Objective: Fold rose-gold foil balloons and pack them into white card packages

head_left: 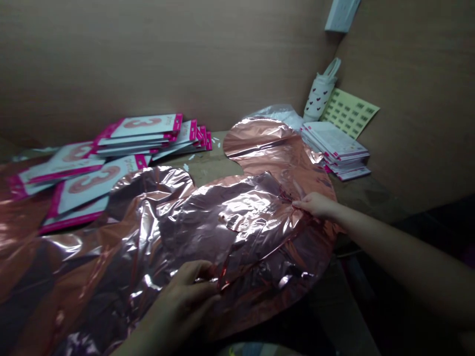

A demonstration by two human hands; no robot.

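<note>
A large flat foil balloon point(208, 212), shiny rose-gold with curved lobes, spreads across the table before me. One portion of it is folded over on itself in the middle. My left hand point(193, 291) pinches the near edge of that folded portion between thumb and fingers. Farther right, my right hand point(315, 204) grips the gathered far corner of the same fold, with the foil stretched between both hands. The balloon's left part runs out of view, and its exact shape is partly hidden by the fold.
Printed pink-and-white packets point(143, 126) lie in loose stacks at the left, with the foil against them. At the right stand a stack of white packets point(339, 146), a white tumbler with hearts point(319, 96) and a yellow label sheet point(349, 112). Wooden walls point(166, 54) rise behind.
</note>
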